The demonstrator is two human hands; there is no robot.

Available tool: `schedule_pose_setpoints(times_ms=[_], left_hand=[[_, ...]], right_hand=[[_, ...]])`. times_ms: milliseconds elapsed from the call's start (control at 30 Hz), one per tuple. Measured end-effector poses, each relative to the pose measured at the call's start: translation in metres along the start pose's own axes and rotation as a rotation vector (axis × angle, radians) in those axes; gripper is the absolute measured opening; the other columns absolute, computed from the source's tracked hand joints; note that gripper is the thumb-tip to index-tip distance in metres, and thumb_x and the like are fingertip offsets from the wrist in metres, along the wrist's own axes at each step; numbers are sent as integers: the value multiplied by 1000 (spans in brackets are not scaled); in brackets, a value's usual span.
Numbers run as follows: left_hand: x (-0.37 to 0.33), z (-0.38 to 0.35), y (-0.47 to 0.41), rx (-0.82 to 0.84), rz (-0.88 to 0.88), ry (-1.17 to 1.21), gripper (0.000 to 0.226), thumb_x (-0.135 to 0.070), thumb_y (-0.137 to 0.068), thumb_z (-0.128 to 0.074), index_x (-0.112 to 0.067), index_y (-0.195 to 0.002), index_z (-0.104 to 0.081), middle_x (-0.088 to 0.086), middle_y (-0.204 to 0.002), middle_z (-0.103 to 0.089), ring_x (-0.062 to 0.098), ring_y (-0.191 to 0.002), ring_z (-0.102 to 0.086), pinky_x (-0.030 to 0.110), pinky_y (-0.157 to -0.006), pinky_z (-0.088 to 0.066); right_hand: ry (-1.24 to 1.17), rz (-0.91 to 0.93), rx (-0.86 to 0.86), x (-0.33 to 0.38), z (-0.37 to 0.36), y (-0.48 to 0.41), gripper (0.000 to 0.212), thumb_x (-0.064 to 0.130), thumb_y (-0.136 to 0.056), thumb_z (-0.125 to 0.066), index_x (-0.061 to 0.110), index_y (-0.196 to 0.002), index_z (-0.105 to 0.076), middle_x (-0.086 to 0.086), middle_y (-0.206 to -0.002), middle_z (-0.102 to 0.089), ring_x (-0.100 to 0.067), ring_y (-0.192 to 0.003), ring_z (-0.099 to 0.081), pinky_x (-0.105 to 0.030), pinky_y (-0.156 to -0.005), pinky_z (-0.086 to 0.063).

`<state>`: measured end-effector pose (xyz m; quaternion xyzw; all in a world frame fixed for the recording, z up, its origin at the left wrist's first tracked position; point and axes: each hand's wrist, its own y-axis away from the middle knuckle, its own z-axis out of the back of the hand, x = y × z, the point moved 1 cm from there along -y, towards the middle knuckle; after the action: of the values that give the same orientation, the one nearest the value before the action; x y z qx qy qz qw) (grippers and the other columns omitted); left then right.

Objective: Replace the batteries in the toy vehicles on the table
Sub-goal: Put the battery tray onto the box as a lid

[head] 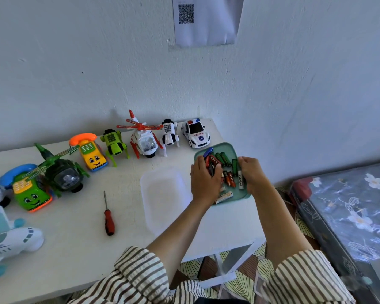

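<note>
Toy vehicles (pixel 144 141) stand in a row along the wall (pixel 75 84), from the left edge to the centre of the frame. Below them I see a red screwdriver (pixel 109 216) lying on the table (pixel 64 249), then a clear container (pixel 165 194). Right of centre, the left hand (pixel 204 179) curls around a red and black thing (pixel 212 163) above the green tray (pixel 228 146) of batteries (pixel 223 159), and the right hand (pixel 251 172) pinches a white battery (pixel 240 180)

left hand (pixel 204 178) and right hand (pixel 251 172) are over batteries (pixel 225 159) in a green tray (pixel 226 147).
</note>
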<state>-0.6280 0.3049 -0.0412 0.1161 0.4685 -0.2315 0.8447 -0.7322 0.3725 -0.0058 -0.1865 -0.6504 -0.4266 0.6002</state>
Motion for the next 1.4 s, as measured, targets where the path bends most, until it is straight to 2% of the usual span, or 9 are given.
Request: schedule_pose_setpoints(times_ms=[133,300,533,633,733,900,1000,1167,1400], left_hand=[[1,33,-15,3,-119,-22,79,-57,-84,-34,-10,-147,-30,11,-146,-39,27,-134,-35,44,-109,-33],[28,85,-33,24,-276,-148,77,-54,-86,-33,-12,-150,-25,8,-154,-27,23,-144,-18,39,-117,-19],[75,118,-36,196,-337,-78,74,-52,-89,-37,-16,-151,-22,6,-157,-19,22,-147,-8,41,-120,-12],[81,116,-31,198,-354,32,78,-58,-86,-35,-16,-151,-22,8,-153,-24,21,-143,-18,36,-118,-17],[83,115,-29,178,-383,106,73,-56,-86,-37,-20,-149,-27,4,-141,-33,16,-134,-29,28,-112,-27],[88,115,-27,143,-441,115,45,-48,-89,-42,-17,-119,-55,-2,-113,-46,20,-111,-44,16,-95,-34],[88,116,-26,133,-401,120,33,-38,-91,-45,-10,-99,-61,-1,-99,-55,19,-99,-47,5,-81,-30],[90,114,-24,171,-373,67,29,-29,-91,-53,-4,-87,-68,5,-90,-67,17,-91,-50,26,-76,-39],[91,116,-24,71,-212,159,14,-11,-89,-61,-7,-79,-70,0,-83,-67,19,-85,-58,32,-79,-44]], right_hand=[[-86,17,-21,11,-24,10,36,10,-101,-32,0,-78,-57,-16,-68,-61,-25,-54,-60,-31,-46,-54],[-138,57,-109,-2,-84,21,36,14,-101,-32,4,-78,-57,-19,-76,-61,-27,-65,-58,-41,-67,-54],[-185,183,-201,-39,-130,47,27,13,-100,-34,3,-90,-57,-10,-79,-57,-21,-72,-52,-35,-67,-47],[-163,241,-207,-40,-133,57,25,13,-99,-37,21,-87,-57,-8,-82,-61,-20,-71,-55,-35,-65,-49],[-140,307,-229,-42,-134,67,25,10,-100,-35,21,-89,-55,-5,-76,-60,-17,-61,-52,-27,-55,-44],[-2,397,-262,-39,-134,76,22,5,-99,-33,16,-100,-52,-1,-74,-62,-16,-59,-54,-30,-53,-45],[104,465,-232,-32,-133,80,25,0,-97,-33,13,-105,-53,4,-70,-62,-1,-50,-50,-19,-45,-41],[219,578,-282,-12,-119,83,25,-2,-95,-35,6,-110,-54,5,-65,-57,-9,-54,-49,-12,-48,-34],[117,532,-343,1,-89,56,23,17,-100,-37,10,-113,-56,-9,-81,-59,-21,-70,-49,-28,-61,-35]])
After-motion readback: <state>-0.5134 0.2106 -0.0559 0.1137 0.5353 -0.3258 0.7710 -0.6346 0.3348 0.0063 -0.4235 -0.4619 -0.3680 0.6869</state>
